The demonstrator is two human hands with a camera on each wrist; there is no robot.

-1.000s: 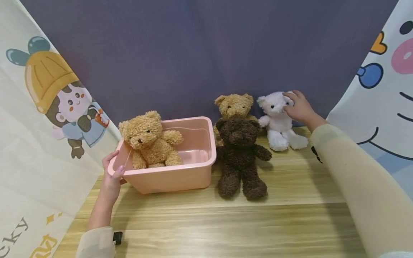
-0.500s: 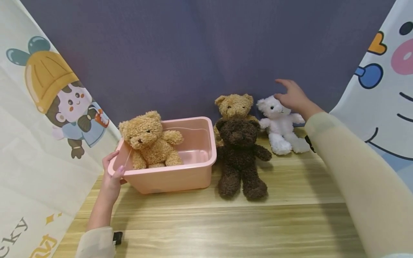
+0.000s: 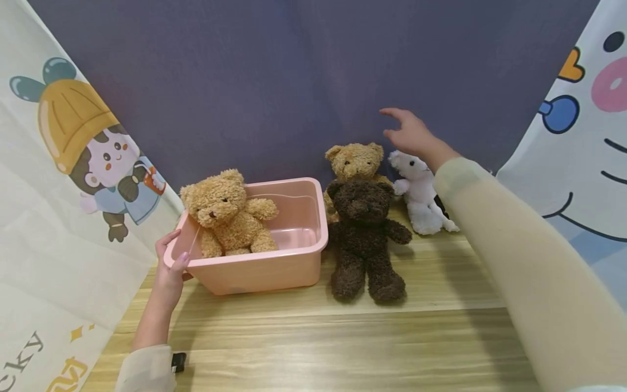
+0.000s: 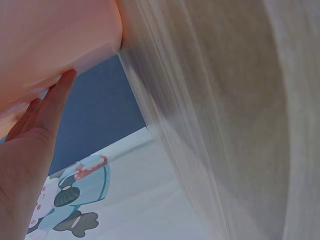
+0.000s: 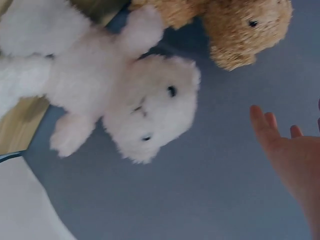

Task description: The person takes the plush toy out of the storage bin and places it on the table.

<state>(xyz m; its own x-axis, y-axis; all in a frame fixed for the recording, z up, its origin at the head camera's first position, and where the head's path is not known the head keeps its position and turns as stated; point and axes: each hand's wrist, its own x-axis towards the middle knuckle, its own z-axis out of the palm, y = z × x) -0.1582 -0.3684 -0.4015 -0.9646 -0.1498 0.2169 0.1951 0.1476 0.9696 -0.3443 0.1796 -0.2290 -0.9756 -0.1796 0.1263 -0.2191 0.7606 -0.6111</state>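
Observation:
My left hand (image 3: 170, 272) grips the left end of a pink plastic bin (image 3: 259, 272), thumb over the rim and fingers outside; the left wrist view shows the fingers against the bin's wall. A tan teddy bear (image 3: 225, 212) sits inside, leaning on that end. My right hand (image 3: 410, 130) is raised at the back, fingers spread, holding nothing. Below it a white teddy bear (image 3: 416, 190) sits against the backdrop, partly hidden by the hand and sleeve; the right wrist view shows it whole-faced. Beside it another tan teddy bear (image 3: 355, 159) stands behind a dark brown teddy bear (image 3: 364, 239).
A wooden table (image 3: 303, 343) carries everything. A dark blue-grey backdrop (image 3: 274, 81) rises right behind the bears. Printed white curtains flank it, with a cartoon child (image 3: 115, 158) on the left. The bin's right half shows bare floor beside the tan bear.
My right hand has let go of the white bear's head, lifted and moved left toward the tan bear behind. The white bear stays seated at the back. My left hand keeps its place.

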